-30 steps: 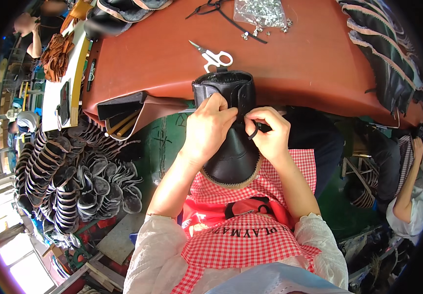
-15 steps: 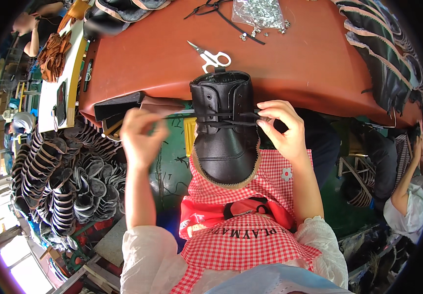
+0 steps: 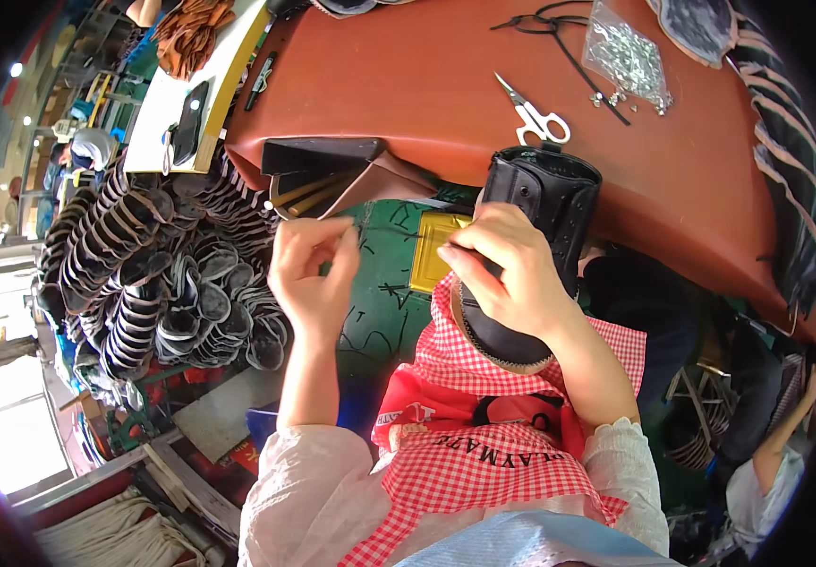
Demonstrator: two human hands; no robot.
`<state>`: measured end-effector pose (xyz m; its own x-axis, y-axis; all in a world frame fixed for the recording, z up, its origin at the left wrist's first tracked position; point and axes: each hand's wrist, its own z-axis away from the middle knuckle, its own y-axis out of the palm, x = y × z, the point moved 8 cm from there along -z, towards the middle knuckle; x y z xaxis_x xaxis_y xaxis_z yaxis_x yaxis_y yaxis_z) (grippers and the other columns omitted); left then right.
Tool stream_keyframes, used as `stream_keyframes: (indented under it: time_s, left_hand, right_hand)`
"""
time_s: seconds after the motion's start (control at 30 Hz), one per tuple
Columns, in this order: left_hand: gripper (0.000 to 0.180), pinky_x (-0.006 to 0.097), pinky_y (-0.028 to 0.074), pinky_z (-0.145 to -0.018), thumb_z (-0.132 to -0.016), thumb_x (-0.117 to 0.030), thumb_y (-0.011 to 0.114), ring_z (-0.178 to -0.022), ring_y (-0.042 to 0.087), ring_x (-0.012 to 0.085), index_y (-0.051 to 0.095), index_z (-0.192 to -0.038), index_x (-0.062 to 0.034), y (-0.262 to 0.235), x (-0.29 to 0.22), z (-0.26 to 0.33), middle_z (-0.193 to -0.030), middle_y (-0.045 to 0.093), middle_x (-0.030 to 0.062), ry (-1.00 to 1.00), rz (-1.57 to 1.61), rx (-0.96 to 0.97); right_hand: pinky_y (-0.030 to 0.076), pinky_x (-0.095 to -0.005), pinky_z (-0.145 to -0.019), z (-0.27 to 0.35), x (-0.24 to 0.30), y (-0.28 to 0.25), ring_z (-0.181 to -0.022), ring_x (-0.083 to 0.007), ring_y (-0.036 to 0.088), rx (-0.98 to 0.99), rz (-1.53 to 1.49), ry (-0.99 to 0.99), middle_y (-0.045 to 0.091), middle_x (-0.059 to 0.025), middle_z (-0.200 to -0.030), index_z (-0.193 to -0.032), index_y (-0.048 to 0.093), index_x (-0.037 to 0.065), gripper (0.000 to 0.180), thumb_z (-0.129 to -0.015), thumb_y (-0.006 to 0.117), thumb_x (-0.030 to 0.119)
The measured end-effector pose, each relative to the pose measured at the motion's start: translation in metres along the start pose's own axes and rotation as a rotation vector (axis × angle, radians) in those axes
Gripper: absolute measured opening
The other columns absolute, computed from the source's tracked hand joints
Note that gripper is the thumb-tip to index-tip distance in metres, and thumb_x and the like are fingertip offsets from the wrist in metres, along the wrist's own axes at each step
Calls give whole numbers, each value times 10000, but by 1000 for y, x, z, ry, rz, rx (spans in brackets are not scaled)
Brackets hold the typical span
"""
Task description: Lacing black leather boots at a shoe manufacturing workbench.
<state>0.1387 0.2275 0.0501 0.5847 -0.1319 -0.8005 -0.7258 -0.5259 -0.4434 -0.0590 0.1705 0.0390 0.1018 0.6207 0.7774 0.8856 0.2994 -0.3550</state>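
While scissors lie beyond, right hand covers black boot.

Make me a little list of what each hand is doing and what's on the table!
Left hand: raised beside the boot, fingers pinched together, apparently on a thin lace
Right hand: pressing on the black boot
Boot: on the lap, over a red checked apron
Table: scissors, clear bag of small metal bits

boot on lap, scissors on table behind
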Motion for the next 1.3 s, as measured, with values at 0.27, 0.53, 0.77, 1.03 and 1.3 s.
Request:
stream_keyframes:
  time_s: [0.27,0.53,0.77,1.03,1.3]
  left_hand:
    - [499,264,498,-570,-640,112,719,-710,583,162,709,-1079,-124,56,-52,45,-877,547,35,324,-154,103]
    - [346,261,516,-635,-678,178,632,-735,627,182,707,-955,-16,80,-31,38,-905,617,103,224,196,122]
    - [160,241,548,-733,-874,5,651,-817,677,144,684,-1030,15,143,38,35,-911,691,87,-539,829,164]
    - [126,251,538,-796,-819,55,695,-856,661,139,678,-942,33,154,37,35,-959,684,94,-297,653,139]
    - [221,237,528,-783,-801,53,710,-880,638,120,649,-1008,8,161,41,38,-965,660,67,-330,691,186]
  right_hand:
    - [397,-393,-550,15,7,8,-537,-315,547,224,22,178,547,-122,-576,-624,519,31,237,-820,620,118]
    - [412,-373,-571,19,14,0,-552,-285,552,301,123,144,559,-90,-601,-667,531,39,200,-812,641,121]
    - [496,-337,-634,15,-4,-65,-733,-253,608,-199,367,75,629,-97,-812,-902,665,31,112,-792,680,15]
    - [443,-312,-477,27,-60,-54,-474,-222,553,-44,516,477,534,-77,-568,-864,603,63,146,-786,726,75]
    - [462,-374,-512,21,-64,-43,-531,-299,594,97,363,520,588,-134,-625,-921,592,26,136,-822,673,73]
